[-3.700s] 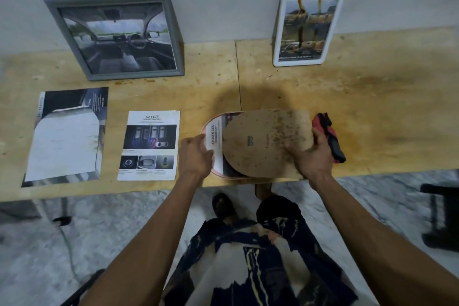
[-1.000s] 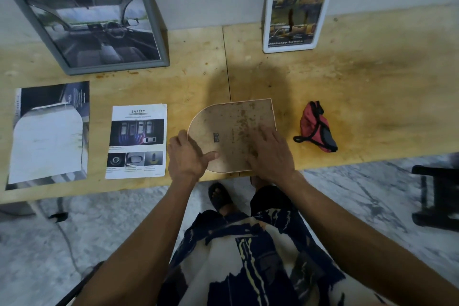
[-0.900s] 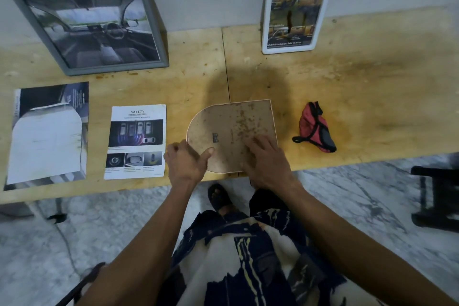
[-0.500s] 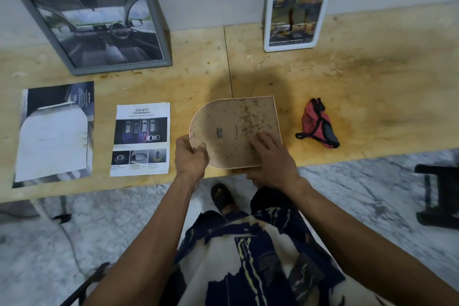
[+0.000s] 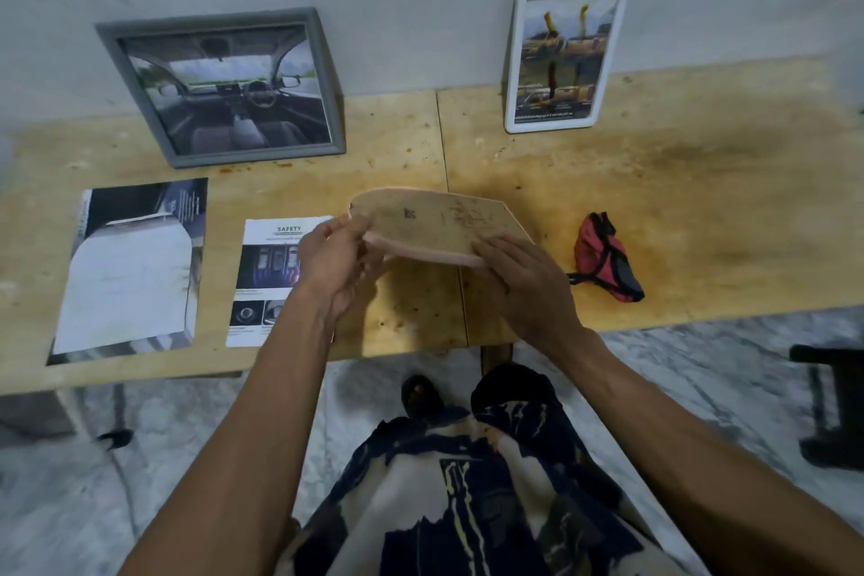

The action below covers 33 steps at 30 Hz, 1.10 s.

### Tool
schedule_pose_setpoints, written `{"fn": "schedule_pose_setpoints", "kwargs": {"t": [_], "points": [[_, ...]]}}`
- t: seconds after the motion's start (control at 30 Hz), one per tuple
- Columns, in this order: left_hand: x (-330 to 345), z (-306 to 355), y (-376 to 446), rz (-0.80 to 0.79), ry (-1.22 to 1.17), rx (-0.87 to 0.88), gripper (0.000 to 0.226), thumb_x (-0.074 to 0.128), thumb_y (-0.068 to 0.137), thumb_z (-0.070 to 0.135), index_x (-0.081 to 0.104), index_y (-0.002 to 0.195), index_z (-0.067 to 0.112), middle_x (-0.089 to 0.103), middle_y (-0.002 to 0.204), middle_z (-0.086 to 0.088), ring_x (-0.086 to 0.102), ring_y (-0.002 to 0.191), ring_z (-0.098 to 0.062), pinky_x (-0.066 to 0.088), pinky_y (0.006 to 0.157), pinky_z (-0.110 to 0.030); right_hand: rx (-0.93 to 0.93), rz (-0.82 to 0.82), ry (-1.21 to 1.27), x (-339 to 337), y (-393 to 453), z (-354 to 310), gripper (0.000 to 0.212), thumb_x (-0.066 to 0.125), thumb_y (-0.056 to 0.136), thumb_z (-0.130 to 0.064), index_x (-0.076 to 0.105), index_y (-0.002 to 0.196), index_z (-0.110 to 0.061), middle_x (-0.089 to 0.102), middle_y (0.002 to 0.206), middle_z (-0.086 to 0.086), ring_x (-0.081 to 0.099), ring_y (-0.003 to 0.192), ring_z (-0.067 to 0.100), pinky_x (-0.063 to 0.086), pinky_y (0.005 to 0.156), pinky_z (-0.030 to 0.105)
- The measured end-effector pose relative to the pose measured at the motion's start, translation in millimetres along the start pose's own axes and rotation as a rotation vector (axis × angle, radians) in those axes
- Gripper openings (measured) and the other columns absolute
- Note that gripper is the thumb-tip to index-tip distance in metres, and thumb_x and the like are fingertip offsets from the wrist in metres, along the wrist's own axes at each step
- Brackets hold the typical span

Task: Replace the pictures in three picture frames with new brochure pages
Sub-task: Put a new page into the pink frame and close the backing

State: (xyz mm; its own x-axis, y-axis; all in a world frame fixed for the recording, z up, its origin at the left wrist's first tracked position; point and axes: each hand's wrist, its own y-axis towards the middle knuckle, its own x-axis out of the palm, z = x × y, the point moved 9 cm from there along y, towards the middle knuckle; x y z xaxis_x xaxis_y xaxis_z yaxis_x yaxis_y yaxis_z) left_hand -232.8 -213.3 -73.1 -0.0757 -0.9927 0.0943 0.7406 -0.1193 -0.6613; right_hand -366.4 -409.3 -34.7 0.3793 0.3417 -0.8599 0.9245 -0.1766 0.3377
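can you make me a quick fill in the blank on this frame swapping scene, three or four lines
1. Both hands hold the arch-shaped frame ____ the table.
2. The frame leaning on the wall at left is ____ in colour.
3. The SAFETY page lies to the ____ of the left hand.
4. The red pouch lies beside the ____ hand.

Missing words: above; grey; left; right

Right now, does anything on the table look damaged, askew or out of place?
Yes. The brochure page at the far left has an arch-shaped piece cut out of its middle. The arched frame, held by both hands, has a stained, blotchy backing. A red pouch lies crumpled to its right.
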Motion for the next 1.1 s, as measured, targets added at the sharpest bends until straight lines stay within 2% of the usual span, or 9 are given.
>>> {"fn": "schedule_pose_setpoints", "kwargs": {"t": [0.17, 0.27, 0.43, 0.5, 0.6, 0.7, 0.9, 1.03, 1.1], "points": [[10.7, 24.6, -7.0, -0.032, 0.022, 0.148, 0.039, 0.062, 0.093, 0.048, 0.060, 0.120, 0.019, 0.064, 0.101, -0.003, 0.064, 0.087, -0.016, 0.056, 0.072, -0.038, 0.234, 0.213, 0.161, -34.9, 35.1, 5.5, 0.025, 0.051, 0.100, -0.020, 0.064, 0.118, -0.008, 0.070, 0.096, 0.008, 0.063, 0.078, 0.025, 0.047, 0.064, 0.033], [6.8, 11.2, -0.4, 0.021, 0.175, 0.172, 0.052, 0.064, 0.091, 0.050, 0.052, 0.134, 0.022, 0.062, 0.121, -0.004, 0.063, 0.106, -0.020, 0.057, 0.073, -0.039, 0.439, 0.253, 0.347, -43.0, 39.7, 22.1, 0.028, 0.050, 0.102, -0.024, 0.061, 0.124, -0.010, 0.063, 0.085, -0.001, 0.054, 0.067, 0.016, 0.039, 0.056, 0.028], [4.1, -15.9, 5.9, -0.029, 0.279, 0.129, 0.056, 0.060, 0.098, 0.035, 0.038, 0.148, 0.027, 0.056, 0.133, -0.006, 0.056, 0.121, -0.022, 0.048, 0.102, -0.049, 0.726, 0.199, 0.544, -23.5, 22.9, 48.0, 0.034, 0.050, 0.101, -0.036, 0.058, 0.130, -0.020, 0.067, 0.086, 0.000, 0.061, 0.068, 0.013, 0.046, 0.057, 0.031], [3.9, -22.5, 7.3, -0.052, 0.252, 0.115, 0.050, 0.060, 0.099, 0.025, 0.042, 0.145, 0.025, 0.061, 0.127, -0.010, 0.061, 0.114, -0.024, 0.053, 0.096, -0.047, 0.810, 0.187, 0.596, -14.2, 13.6, 55.7, 0.036, 0.051, 0.100, -0.037, 0.055, 0.132, -0.022, 0.068, 0.088, 0.004, 0.066, 0.073, 0.018, 0.052, 0.058, 0.036], [2.5, -28.2, 8.7, -0.060, 0.218, 0.105, 0.037, 0.061, 0.097, 0.009, 0.054, 0.132, 0.019, 0.070, 0.096, -0.006, 0.069, 0.087, -0.021, 0.058, 0.073, -0.038, 0.906, 0.158, 0.655, -1.1, 2.2, 63.9, 0.033, 0.052, 0.099, -0.035, 0.054, 0.130, -0.025, 0.069, 0.091, 0.005, 0.068, 0.076, 0.020, 0.055, 0.061, 0.037], [0.5, -36.2, 14.6, -0.050, 0.253, 0.088, 0.039, 0.065, 0.093, 0.004, 0.058, 0.129, 0.013, 0.071, 0.085, -0.004, 0.068, 0.082, -0.021, 0.058, 0.073, -0.038, 0.980, 0.093, 0.658, 14.8, -5.6, 72.2, 0.032, 0.056, 0.096, -0.032, 0.057, 0.126, -0.021, 0.067, 0.098, 0.001, 0.066, 0.084, 0.019, 0.056, 0.069, 0.037], [1.2, -53.5, 26.8, 0.045, 0.425, 0.066, 0.041, 0.070, 0.090, 0.009, 0.062, 0.130, 0.010, 0.070, 0.106, -0.020, 0.064, 0.077, -0.024, 0.056, 0.069, -0.036, 1.032, -0.069, 0.643, 52.2, -25.3, 85.5, 0.033, 0.058, 0.088, -0.022, 0.063, 0.120, -0.017, 0.067, 0.103, 0.002, 0.064, 0.092, 0.024, 0.053, 0.073, 0.037], [12.7, -64.0, 32.9, 0.024, 0.512, 0.040, 0.035, 0.072, 0.089, 0.012, 0.065, 0.124, 0.012, 0.071, 0.102, -0.004, 0.065, 0.074, -0.014, 0.053, 0.064, -0.025, 1.041, -0.105, 0.589, 62.3, -32.1, 94.6, 0.028, 0.055, 0.090, -0.019, 0.065, 0.116, -0.013, 0.066, 0.097, 0.003, 0.061, 0.087, 0.022, 0.040, 0.059, 0.026], [17.8, -66.4, 33.9, 0.024, 0.559, 0.036, 0.034, 0.075, 0.085, 0.009, 0.069, 0.119, 0.012, 0.071, 0.098, -0.001, 0.066, 0.073, -0.013, 0.055, 0.067, -0.025, 1.031, -0.115, 0.554, 65.3, -31.1, 99.7, 0.026, 0.056, 0.090, -0.017, 0.066, 0.113, -0.010, 0.066, 0.095, 0.004, 0.061, 0.086, 0.023, 0.039, 0.065, 0.026]]}}
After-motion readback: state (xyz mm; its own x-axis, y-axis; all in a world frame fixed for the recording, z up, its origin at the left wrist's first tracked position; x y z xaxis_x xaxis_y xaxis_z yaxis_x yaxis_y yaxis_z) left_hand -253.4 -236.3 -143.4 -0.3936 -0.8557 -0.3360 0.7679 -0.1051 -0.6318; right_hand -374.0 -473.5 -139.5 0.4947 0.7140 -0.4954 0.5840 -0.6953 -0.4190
